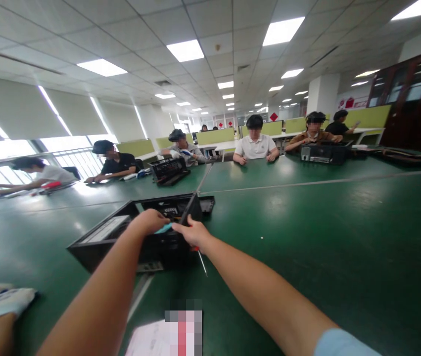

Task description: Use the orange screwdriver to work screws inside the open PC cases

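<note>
An open black computer case (151, 252) lies on the green table. My left hand (153, 221) reaches inside it, fingers pressed together at a light-blue item (164, 228); what the fingertips hold is too small to make out. At the case's right edge, my right hand (195, 233) has its thumb and index finger stretched towards the blue item. A screwdriver (202, 262) with a red handle is held under its curled fingers, its metal shaft pointing down over the table.
A paper (154, 338) lies at the near edge, and a gloved hand (8, 304) rests at the lower left. Behind the case is a small black part (207, 203). Across the green table (306, 222), several people sit, some with black cases (323, 153).
</note>
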Demonstrator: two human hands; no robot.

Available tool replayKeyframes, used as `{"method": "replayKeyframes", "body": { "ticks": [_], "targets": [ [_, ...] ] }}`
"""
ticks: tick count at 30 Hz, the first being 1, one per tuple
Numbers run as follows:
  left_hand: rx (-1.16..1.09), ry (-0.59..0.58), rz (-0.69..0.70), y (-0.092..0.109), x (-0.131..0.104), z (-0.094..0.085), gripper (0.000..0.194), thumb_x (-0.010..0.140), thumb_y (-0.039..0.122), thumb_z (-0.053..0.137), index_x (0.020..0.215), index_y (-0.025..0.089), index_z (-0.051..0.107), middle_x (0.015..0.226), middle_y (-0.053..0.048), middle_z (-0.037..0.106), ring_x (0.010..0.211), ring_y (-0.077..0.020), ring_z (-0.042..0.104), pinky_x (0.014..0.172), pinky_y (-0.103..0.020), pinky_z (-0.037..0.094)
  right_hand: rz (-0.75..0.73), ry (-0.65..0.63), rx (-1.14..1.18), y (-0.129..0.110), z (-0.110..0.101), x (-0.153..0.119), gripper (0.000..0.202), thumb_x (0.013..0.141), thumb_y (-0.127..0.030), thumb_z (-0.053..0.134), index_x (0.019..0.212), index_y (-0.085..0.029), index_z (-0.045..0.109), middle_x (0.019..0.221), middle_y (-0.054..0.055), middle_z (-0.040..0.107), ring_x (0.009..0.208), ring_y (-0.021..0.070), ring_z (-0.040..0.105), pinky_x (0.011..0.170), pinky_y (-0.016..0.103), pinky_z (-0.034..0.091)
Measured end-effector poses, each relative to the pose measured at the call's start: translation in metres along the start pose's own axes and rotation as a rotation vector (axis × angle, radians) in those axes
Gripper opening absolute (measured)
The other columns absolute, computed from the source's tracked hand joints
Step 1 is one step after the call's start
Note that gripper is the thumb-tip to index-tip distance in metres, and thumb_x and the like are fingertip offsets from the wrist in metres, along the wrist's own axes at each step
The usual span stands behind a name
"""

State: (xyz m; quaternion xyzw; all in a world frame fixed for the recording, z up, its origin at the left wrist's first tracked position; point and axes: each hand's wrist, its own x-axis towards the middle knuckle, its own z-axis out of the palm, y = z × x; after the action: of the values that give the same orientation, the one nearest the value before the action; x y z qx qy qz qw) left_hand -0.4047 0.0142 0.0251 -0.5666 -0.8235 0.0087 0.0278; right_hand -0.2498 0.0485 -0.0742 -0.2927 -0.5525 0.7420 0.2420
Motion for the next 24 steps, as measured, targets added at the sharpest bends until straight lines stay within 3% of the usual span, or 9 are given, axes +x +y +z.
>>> {"method": "replayKeyframes", "body": {
  "ticks": [2,4,6,9,12,14,16,20,24],
  "targets": [
    [-0.037,0.186,-0.050,-0.010,-0.010,-0.014,0.044,0.081,0.045,0.053,0.105,0.016,0.074,0.097,-0.017,0.075,0.089,-0.0357,0.070,0.076,-0.042,0.053,0.098,-0.024,0.009,-0.008,0.005,0.016,0.081,0.093,-0.055,0.056,0.156,-0.026,0.014,0.097,0.003,0.067,0.045,0.0076,0.045,0.055,0.036,0.059],
    [-0.145,0.350,-0.048,-0.003,-0.021,-0.028,0.048,0.082,0.047,0.052,0.113,0.016,0.071,0.100,-0.016,0.074,0.093,-0.0369,0.068,0.078,-0.043,0.051,0.178,-0.042,0.034,-0.009,-0.002,0.015,0.066,0.100,-0.054,0.041,0.152,-0.020,0.018,0.090,0.003,0.068,0.036,0.0043,0.031,0.049,0.038,0.059],
    [-0.255,0.424,0.001,0.025,-0.033,-0.037,0.043,0.079,0.046,0.057,0.109,0.018,0.073,0.090,-0.011,0.073,0.087,-0.0318,0.067,0.076,-0.038,0.050,0.217,-0.085,0.061,-0.003,-0.021,-0.003,0.054,0.101,-0.048,0.038,0.144,-0.016,0.029,0.083,0.003,0.069,0.034,0.0028,0.023,0.048,0.037,0.059],
    [-0.393,0.419,0.144,0.097,-0.054,-0.034,0.038,0.079,0.046,0.060,0.106,0.022,0.073,0.072,-0.002,0.065,0.070,-0.0208,0.061,0.066,-0.029,0.045,0.219,-0.141,0.082,0.013,-0.065,-0.058,0.039,0.095,-0.033,0.053,0.129,-0.015,0.043,0.078,0.002,0.071,0.032,0.0015,0.022,0.052,0.035,0.061],
    [-0.724,0.396,0.327,0.185,-0.081,0.003,0.036,0.079,0.045,0.062,0.101,0.019,0.073,0.061,0.002,0.052,0.061,-0.0155,0.052,0.058,-0.026,0.037,0.178,-0.145,0.097,0.032,-0.118,-0.127,0.037,0.083,-0.013,0.057,0.120,-0.015,0.051,0.072,0.002,0.072,0.030,0.0016,0.026,0.053,0.033,0.060],
    [-1.008,0.323,0.387,0.238,-0.102,0.045,0.036,0.079,0.045,0.062,0.099,0.017,0.072,0.060,0.004,0.046,0.060,-0.0137,0.046,0.058,-0.025,0.036,0.135,-0.110,0.126,0.043,-0.155,-0.175,0.042,0.075,-0.006,0.052,0.117,-0.014,0.053,0.070,0.005,0.073,0.029,0.0017,0.026,0.054,0.032,0.059],
    [-1.094,0.256,0.402,0.280,-0.123,0.091,0.040,0.083,0.048,0.056,0.102,0.015,0.069,0.061,0.004,0.044,0.058,-0.0132,0.045,0.058,-0.025,0.038,0.076,-0.053,0.180,0.053,-0.190,-0.218,0.045,0.071,-0.007,0.049,0.115,-0.013,0.052,0.072,0.009,0.075,0.029,0.0021,0.027,0.059,0.032,0.058],
    [-1.185,0.137,0.422,0.323,-0.153,0.159,0.046,0.085,0.048,0.051,0.110,0.012,0.064,0.062,0.004,0.045,0.057,-0.0136,0.047,0.057,-0.026,0.042,-0.072,0.072,0.313,0.070,-0.247,-0.280,0.040,0.074,-0.025,0.042,0.111,-0.014,0.054,0.074,0.011,0.075,0.041,0.0127,0.053,0.069,0.036,0.056],
    [-1.152,0.000,0.584,0.333,-0.169,0.178,0.053,0.081,0.046,0.065,0.126,0.018,0.057,0.070,0.005,0.048,0.060,-0.0123,0.048,0.061,-0.026,0.043,-0.162,0.208,0.403,0.082,-0.274,-0.294,0.026,0.078,-0.036,0.039,0.089,-0.019,0.055,0.052,0.004,0.065,0.036,0.0137,0.045,0.056,0.029,0.049]
  ]
}}
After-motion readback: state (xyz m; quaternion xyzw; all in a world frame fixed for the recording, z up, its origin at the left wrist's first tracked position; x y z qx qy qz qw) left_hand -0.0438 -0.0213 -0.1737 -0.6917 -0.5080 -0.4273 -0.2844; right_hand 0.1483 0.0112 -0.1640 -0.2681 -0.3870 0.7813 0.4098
